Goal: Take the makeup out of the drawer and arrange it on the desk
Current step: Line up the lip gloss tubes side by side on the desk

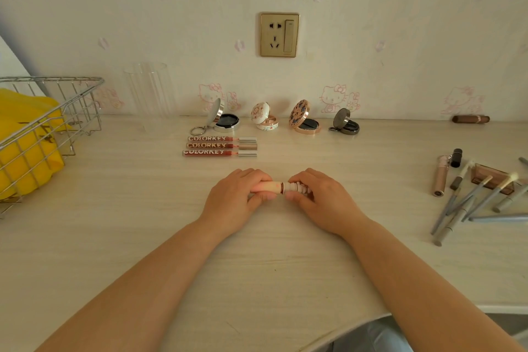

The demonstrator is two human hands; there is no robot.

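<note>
Both hands meet at the middle of the pale wood-grain desk, holding one small pink lipstick tube that lies sideways between them. The left hand curls round the smooth pink body, thumb underneath and fingers over the top; the right hand pinches the ribbed white cap end between thumb and fingertips. A dark red band shows at the seam, in the short bare stretch between the two grips — the tube runs left to right, just above the desk surface or resting on it; which of the two cannot be told.

Behind the hands, three clear lip-gloss tubes with silver caps lie in a neat stack of parallel rows. Further back, near the wall, four round compacts stand open in a line: a silver one with a key ring, a white floral one, a rose-gold one with a dark patterned lid and a dark grey one.

At the right edge lies a loose heap of grey-handled makeup brushes, a rose-gold tube and a brown palette. A brown lipstick lies against the wall — well apart from the rest. On the left stands a wire basket holding something yellow, with a clear ribbed glass beside it.
</note>
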